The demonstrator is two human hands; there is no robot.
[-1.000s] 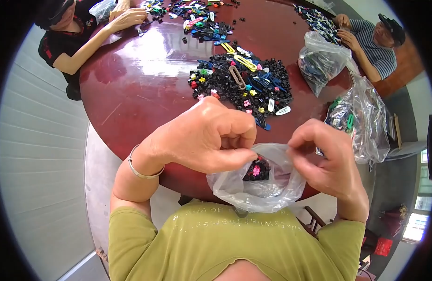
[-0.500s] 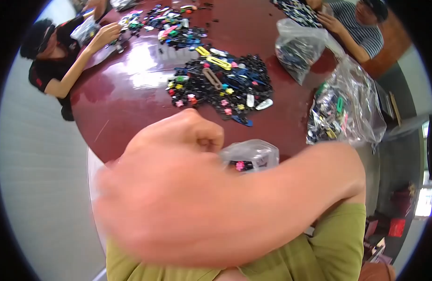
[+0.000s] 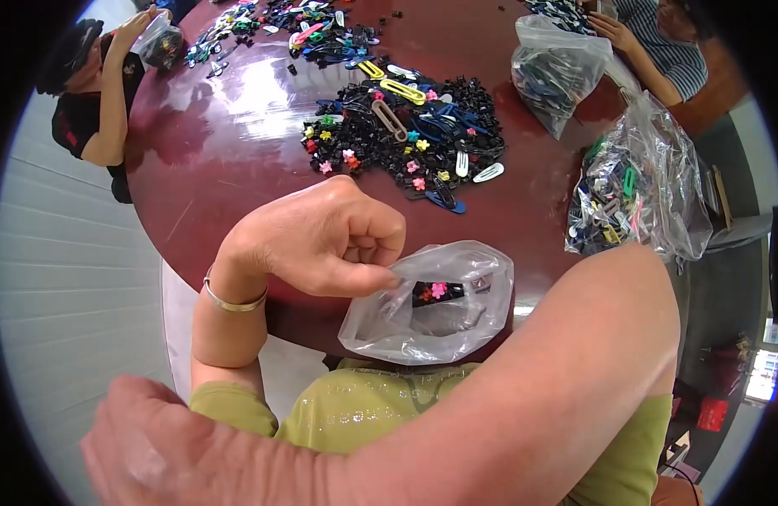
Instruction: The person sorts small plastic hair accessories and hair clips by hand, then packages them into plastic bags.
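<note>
Clear plastic bag (image 3: 397, 344) sits at the near edge of the table (image 3: 182, 198), just in front of the green shirt (image 3: 321, 409), mouth gaping upward. Black clips with pink and orange flowers (image 3: 439, 290) show inside. Bag should be thin, light, limp and a bit slippery; probably creases easily and may tear if yanked. Best hold: the rim, pinched on opposite sides so the mouth keeps its shape (contents look light, hard, maybe brittle at the petals).

Left hand (image 3: 317, 240) pinches the bag's left rim between thumb and forefinger, other fingers curled. Right hand (image 3: 153, 447) is across the body at lower left, well apart from the bag, blurred; can't tell its grip or whether it holds anything.

Beyond: a mixed heap of hair clips (image 3: 363, 139), then two filled bags, one upright (image 3: 557, 72), one slumped (image 3: 629, 190).

Writing: small dark patch (image 3: 480, 285) in the bag has a pale mark, unreadable; glittery shirt print also illegible. No brand readable.
</note>
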